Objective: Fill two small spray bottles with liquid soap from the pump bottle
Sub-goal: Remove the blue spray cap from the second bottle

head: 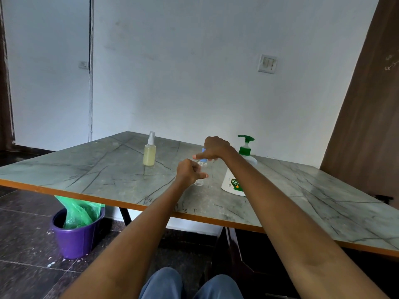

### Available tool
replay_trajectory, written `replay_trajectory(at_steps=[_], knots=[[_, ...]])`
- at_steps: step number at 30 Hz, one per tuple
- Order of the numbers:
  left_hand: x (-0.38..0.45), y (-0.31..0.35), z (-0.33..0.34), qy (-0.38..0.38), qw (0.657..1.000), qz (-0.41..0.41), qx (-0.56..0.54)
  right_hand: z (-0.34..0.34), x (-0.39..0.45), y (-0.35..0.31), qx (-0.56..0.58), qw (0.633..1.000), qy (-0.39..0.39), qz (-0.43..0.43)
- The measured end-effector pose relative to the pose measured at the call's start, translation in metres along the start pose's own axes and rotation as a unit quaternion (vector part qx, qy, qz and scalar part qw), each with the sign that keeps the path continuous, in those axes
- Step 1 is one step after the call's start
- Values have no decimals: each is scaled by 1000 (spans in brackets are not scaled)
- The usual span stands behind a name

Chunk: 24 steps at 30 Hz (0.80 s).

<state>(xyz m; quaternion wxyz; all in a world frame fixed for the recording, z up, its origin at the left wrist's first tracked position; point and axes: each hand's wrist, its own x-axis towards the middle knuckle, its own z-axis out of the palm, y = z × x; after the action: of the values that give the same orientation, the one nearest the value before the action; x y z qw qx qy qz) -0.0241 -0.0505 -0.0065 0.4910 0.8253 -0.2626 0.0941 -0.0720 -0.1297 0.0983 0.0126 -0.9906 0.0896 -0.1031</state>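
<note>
Near the middle of the frame, two bare hands meet over a small clear spray bottle (200,179) that stands on the grey bench (103,175). The left hand (190,172) has its grip curled around the body of this bottle, with the thumb sticking out to the right. The right hand (213,147) is just above it, and its grip is curled around the bottle's blue top (203,155). The bottle looks clear, and I cannot tell if there is any soap in it, because the hands hide most of it.

To the left of the hands, a bit higher in the frame, stands a second spray bottle (149,152). It is upright and has a clear cap on top. It is full of pale yellow liquid up to its shoulder. No hand touches it.

Just to the right of the hands stands the big white pump bottle (235,180). It has a green pump on top and a green label low on its front. The right arm crosses in front of part of it. What is inside cannot be seen through its white sides.

In the lower left of the frame, on the dark floor under the bench edge, sits a purple bucket (75,236). A green plastic bag (79,212) is stuffed in it and sticks out of the top.

At the bottom middle of the frame are the person's knees in blue trousers (190,285).
</note>
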Motion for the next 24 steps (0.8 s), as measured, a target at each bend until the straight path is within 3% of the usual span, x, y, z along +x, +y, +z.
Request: replay_trajectory(at_steps=[9, 14, 20, 24], knots=[[0, -1, -3, 3, 1000, 0, -2, -17, -2, 11, 32, 999, 32, -28], [-2, -3, -1, 4, 1000, -4, -10, -35, -8, 31, 118, 984, 131, -8], [-5, 6, -4, -6, 1000, -13, 11, -49, -35, 68, 343, 895, 286, 16], [-5, 3, -3, 8, 1000, -12, 12, -47, -56, 108, 388, 831, 386, 96]])
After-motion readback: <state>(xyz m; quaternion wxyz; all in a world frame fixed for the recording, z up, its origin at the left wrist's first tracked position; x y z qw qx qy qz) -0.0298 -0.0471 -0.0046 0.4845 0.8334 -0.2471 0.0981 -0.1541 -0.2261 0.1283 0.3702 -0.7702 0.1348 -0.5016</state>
